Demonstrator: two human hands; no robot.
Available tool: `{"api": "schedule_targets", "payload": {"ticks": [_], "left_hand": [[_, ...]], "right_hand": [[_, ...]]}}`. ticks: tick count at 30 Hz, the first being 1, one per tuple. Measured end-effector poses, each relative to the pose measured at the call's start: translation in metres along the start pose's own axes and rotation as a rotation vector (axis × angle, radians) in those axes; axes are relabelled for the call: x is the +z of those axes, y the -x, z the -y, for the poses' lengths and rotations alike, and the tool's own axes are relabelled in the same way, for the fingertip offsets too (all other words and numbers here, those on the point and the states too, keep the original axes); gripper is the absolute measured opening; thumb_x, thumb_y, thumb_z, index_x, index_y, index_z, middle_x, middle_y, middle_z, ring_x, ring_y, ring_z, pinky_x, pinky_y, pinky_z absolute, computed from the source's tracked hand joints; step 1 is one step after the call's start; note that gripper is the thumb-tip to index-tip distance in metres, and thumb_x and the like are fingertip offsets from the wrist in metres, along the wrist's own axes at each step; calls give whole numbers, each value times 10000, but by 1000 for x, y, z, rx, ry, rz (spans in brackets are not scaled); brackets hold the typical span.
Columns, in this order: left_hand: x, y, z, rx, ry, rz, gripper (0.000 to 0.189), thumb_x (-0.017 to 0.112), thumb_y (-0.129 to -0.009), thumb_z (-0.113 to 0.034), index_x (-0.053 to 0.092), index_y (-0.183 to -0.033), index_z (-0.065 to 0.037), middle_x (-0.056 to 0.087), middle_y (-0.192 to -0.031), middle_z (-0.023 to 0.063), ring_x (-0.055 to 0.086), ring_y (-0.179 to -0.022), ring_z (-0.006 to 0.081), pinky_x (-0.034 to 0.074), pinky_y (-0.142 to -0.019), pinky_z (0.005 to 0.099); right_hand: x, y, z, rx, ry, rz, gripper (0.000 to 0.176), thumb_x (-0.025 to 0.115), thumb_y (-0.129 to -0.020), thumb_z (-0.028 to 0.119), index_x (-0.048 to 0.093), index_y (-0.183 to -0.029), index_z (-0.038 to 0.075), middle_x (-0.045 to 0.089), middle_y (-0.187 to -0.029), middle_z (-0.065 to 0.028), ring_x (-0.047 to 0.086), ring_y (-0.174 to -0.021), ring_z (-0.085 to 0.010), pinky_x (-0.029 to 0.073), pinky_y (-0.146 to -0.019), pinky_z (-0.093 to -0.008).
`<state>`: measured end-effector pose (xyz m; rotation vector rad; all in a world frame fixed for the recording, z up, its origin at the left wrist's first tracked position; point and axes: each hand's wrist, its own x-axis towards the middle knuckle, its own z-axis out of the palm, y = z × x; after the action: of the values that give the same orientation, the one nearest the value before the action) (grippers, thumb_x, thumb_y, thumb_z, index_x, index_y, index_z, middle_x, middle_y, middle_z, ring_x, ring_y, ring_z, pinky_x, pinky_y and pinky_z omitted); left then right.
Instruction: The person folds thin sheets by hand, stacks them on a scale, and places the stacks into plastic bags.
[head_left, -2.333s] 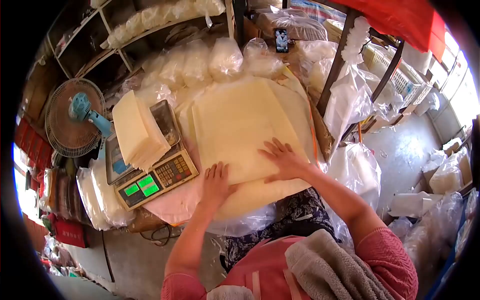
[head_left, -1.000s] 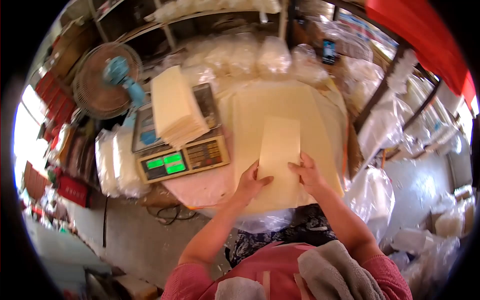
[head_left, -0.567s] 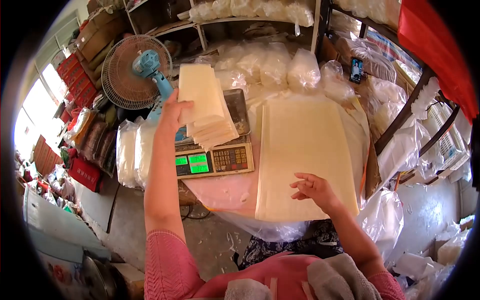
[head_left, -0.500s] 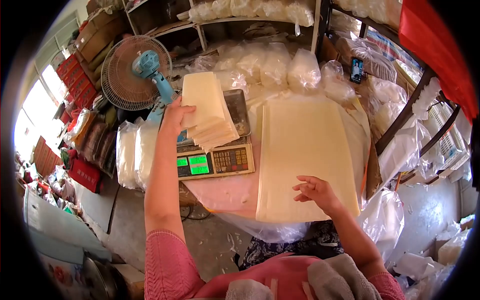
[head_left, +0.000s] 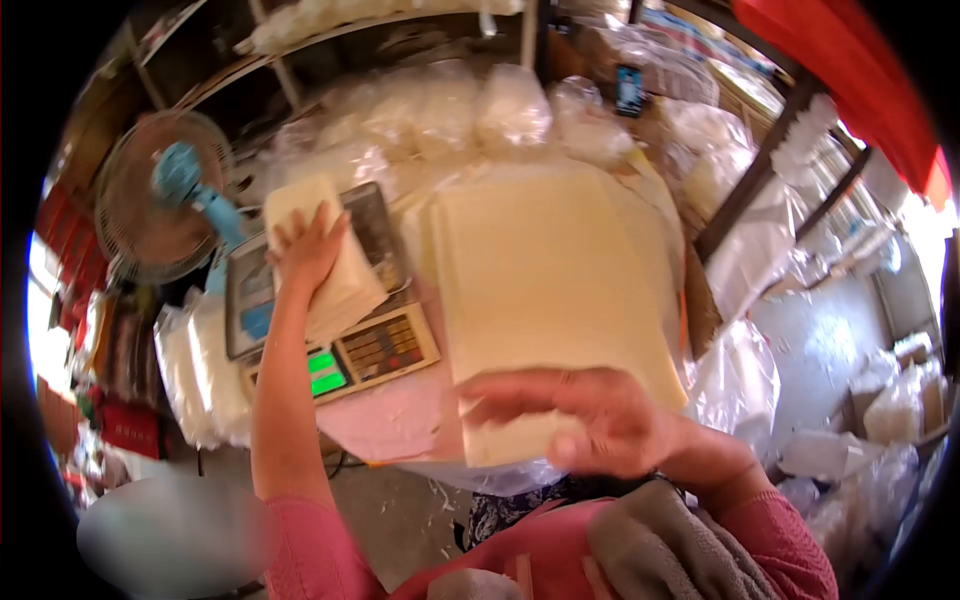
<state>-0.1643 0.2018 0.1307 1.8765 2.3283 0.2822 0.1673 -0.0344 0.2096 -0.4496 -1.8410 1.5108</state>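
My left hand [head_left: 312, 250] lies with fingers spread on a stack of pale cream sheets [head_left: 352, 290], which rests on the metal pan of a digital scale [head_left: 378, 350]. The scale's green display is lit, but its digits are too blurred to read. A wider pile of large cream sheets [head_left: 560, 270] lies to the right of the scale. Over the near end of that pile is my right hand [head_left: 610, 425], smeared by motion, with its fingers stretched out and thumb apart. Nothing shows in it.
Filled clear plastic bags [head_left: 515, 108] line the back of the table. A fan [head_left: 165, 195] stands at the left, beside packed white bundles [head_left: 200, 370]. Behind the table, a phone [head_left: 628, 91] stands upright. A dark frame [head_left: 755, 180] and red cloth [head_left: 850, 90] are at the right.
My left hand has gone from holding the edge of the small stack to lying on top of it. That stack now sits flatter on the scale. My right hand has risen toward the camera. The view has shifted.
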Motion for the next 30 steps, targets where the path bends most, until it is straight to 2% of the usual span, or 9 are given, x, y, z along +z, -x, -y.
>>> {"api": "schedule_targets", "payload": {"ticks": [3, 6, 12, 15, 17, 19, 23, 26, 30], "left_hand": [[7, 8, -3, 5, -69, -39, 768, 279, -822, -775, 251, -1467, -358, 99, -1566, 88, 12, -1429, 386, 14, -1103, 599], [7, 7, -4, -7, -91, -58, 755, 287, -825, -767, 258, -1464, -366, 105, -1567, 79, 13, -1429, 386, 8, -1106, 591], [6, 5, -5, 4, -78, -82, 746, 317, -827, -750, 266, -1462, -362, 116, -1566, 69, 43, -1428, 383, 14, -1108, 591], [0, -29, 17, 16, -58, -53, 786, 355, -812, -749, 309, -1447, -288, 171, -1542, 114, 135, -1406, 379, 65, -1117, 555], [-7, -76, 44, 87, -29, -96, 872, 410, -784, -758, 405, -1411, -153, 263, -1499, 193, 282, -1363, 380, 170, -1133, 475], [-60, -19, 21, 476, 178, -569, 828, 541, -764, -705, 526, -1304, -76, 508, -1313, 200, 450, -1261, 331, 363, -1022, 388], [-38, 140, -35, 623, 687, -668, 556, 654, -851, -407, 544, -1275, -64, 533, -1296, 173, 488, -1231, 266, 371, -1017, 352], [31, 201, -28, 448, 861, -480, 543, 645, -877, -338, 515, -1289, -9, 505, -1339, 167, 459, -1258, 257, 336, -1054, 342], [87, 250, -15, 274, 1079, -241, 542, 619, -900, -316, 493, -1295, 34, 490, -1352, 180, 445, -1273, 257, 324, -1064, 346]], "right_hand": [[28, -15, 2, -408, -240, 51, 613, 533, -943, 320, 354, -1365, -86, 578, -1162, -222, 587, -1010, -263, 458, -906, -369], [55, -22, 17, -715, -551, 158, 782, 504, -912, 483, 347, -1332, -158, 433, -1290, -331, 440, -1208, -407, 338, -1037, -464], [72, 7, 47, -824, -595, 66, 772, 455, -938, 497, 409, -1266, -200, 414, -1308, -363, 456, -1222, -449, 408, -998, -471], [85, 20, 39, -676, -403, -118, 598, 486, -923, 378, 479, -1224, -138, 526, -1201, -285, 547, -1119, -356, 457, -936, -390], [46, 40, 45, -173, -35, -180, 360, 539, -880, 186, 573, -1162, -35, 625, -1081, -186, 621, -1004, -252, 485, -878, -321], [25, 48, 17, 188, 400, -257, 262, 543, -896, 97, 629, -1138, 42, 673, -1046, -121, 648, -983, -206, 491, -855, -295], [14, 66, -83, 147, 826, -229, 200, 602, -893, 130, 651, -1073, 59, 677, -993, -96, 641, -917, -229, 463, -894, -389], [21, 75, -122, 57, 1037, -108, 144, 627, -872, 174, 660, -989, 97, 662, -939, -61, 619, -921, -215, 390, -973, -501], [33, 72, -137, 87, 1206, 128, 133, 616, -868, 201, 666, -962, 122, 636, -932, -36, 592, -990, -192, 346, -1023, -512]]}}
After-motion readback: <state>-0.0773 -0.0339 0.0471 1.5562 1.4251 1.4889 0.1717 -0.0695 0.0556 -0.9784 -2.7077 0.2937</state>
